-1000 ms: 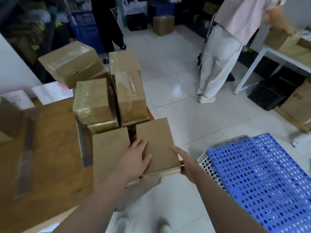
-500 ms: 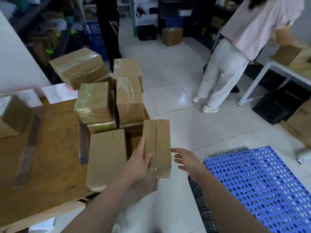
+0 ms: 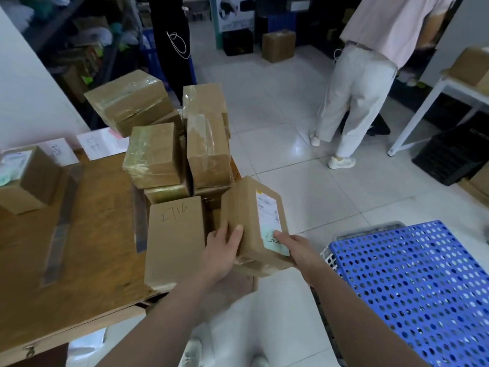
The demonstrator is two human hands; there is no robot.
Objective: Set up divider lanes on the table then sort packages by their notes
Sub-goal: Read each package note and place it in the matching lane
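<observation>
The box (image 3: 254, 223) in work is held in the air just off the table's (image 3: 87, 255) right edge, near its front corner. It is tilted so that the label (image 3: 270, 221) faces the camera. The left hand (image 3: 222, 250) grips the near left edge, thumb on the upper face and fingers curled beneath. The right hand (image 3: 293, 247) grips the near right corner, thumb pressed on the label's lower end, its fingers hidden under the box. Both grips sit at the near end, so the far end is unsupported. Hazard 1: the box hangs over the floor (image 3: 304, 181), not over the table, so a slackened grip on either side would probably let the far end tip and the box fall. Hazard 2: the right thumb lies against the handwritten mark on the label, and a partly covered mark may be misread and send the box to the wrong lane. Hazard 3: the stack (image 3: 158, 154) at the table's far right corner is piled unevenly, so swinging the held box in over the table could knock it. Hazard 4: two strips (image 3: 63, 223) lie across the table's middle as dividers. Whether they are fixed down cannot be told, and a box slid over the table could shift them.
</observation>
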